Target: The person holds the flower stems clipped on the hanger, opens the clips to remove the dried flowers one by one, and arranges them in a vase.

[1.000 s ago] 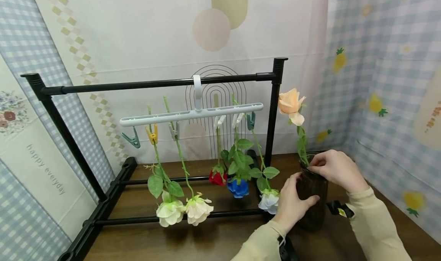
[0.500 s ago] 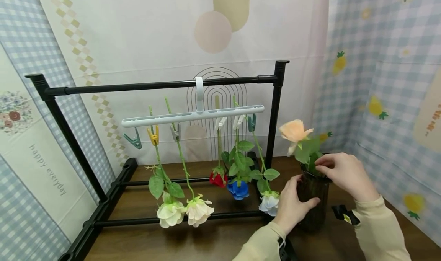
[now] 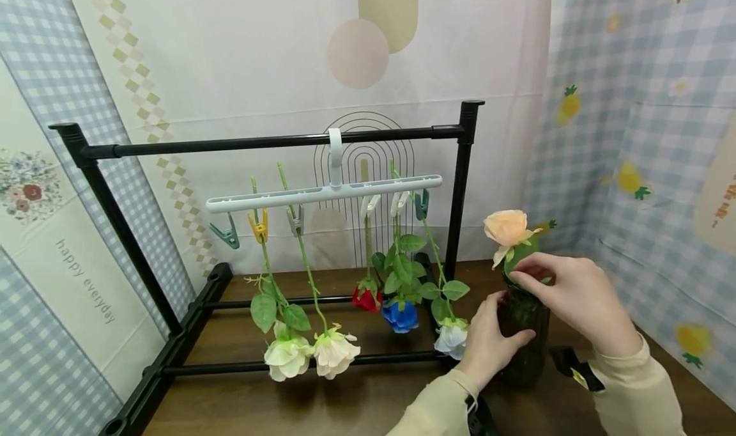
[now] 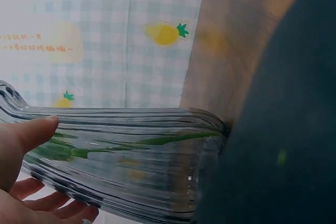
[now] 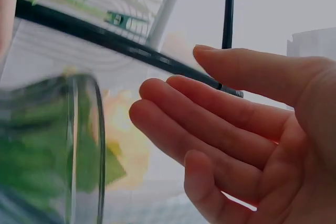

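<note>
A peach rose (image 3: 507,227) stands in a ribbed glass vase (image 3: 526,321) at the right, its bloom above the rim. In the left wrist view its green stem (image 4: 173,139) runs down inside the glass. My left hand (image 3: 489,340) grips the side of the vase, thumb on one side and fingers on the other. My right hand (image 3: 581,295) hovers at the rim, beside the rose's leaves. Seen from the right wrist, that hand (image 5: 231,129) has loosely bent fingers, thumb apart from them, holding nothing. The blurred bloom (image 5: 134,135) shows behind the glass.
Left of the vase, a black rack (image 3: 276,142) carries a white hanger (image 3: 299,196). Upside down from its clips hang a red rose (image 3: 366,297), a blue rose (image 3: 399,316) and several pale ones. A teal clip (image 3: 225,231) at the left end holds nothing. Patterned cloth walls surround the table.
The peach rose has sunk lower into the vase and its bloom now sits close above the rim. My right hand has let go of its stem. The left hand keeps its grip.
</note>
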The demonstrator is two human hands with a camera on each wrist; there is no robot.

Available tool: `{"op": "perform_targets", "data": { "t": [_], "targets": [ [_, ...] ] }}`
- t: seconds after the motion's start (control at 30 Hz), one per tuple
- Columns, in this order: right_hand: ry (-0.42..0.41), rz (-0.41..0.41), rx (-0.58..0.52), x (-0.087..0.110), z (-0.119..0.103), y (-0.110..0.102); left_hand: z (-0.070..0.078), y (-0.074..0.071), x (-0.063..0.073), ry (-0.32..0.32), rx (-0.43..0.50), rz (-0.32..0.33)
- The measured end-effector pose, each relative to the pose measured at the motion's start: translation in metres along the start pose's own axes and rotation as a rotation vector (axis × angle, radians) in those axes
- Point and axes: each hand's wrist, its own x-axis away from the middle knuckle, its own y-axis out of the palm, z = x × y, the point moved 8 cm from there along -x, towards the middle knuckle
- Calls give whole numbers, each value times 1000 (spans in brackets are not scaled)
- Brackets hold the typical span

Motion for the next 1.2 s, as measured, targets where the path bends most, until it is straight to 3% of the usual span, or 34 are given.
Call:
{"op": "perform_targets", "data": {
  "t": [0.2, 0.37, 0.57, 0.8, 0.97, 1.07, 1.2],
  "targets": [
    [-74, 79, -19, -6, -23, 2, 6, -1, 1, -11, -17, -63],
    [-128, 113, -56, -11, -40, 3, 20, -12, 8, -9, -92, -129],
    [-166, 133, -79, -15, -50, 6, 35, -37, 19, 15, -152, -222],
    [-161, 96, -115, -17, -55, 16, 41, -81, 34, 35, -90, -254],
    [-169, 48, -141, -23, -66, 30, 48, -129, 42, 131, -75, -158],
    [-182, 19, -166, -28, -75, 40, 50, -169, 47, 169, -80, -34],
    [-205, -30, -199, -36, -91, 54, 45, -233, 56, 130, -66, 180]
  ]
}}
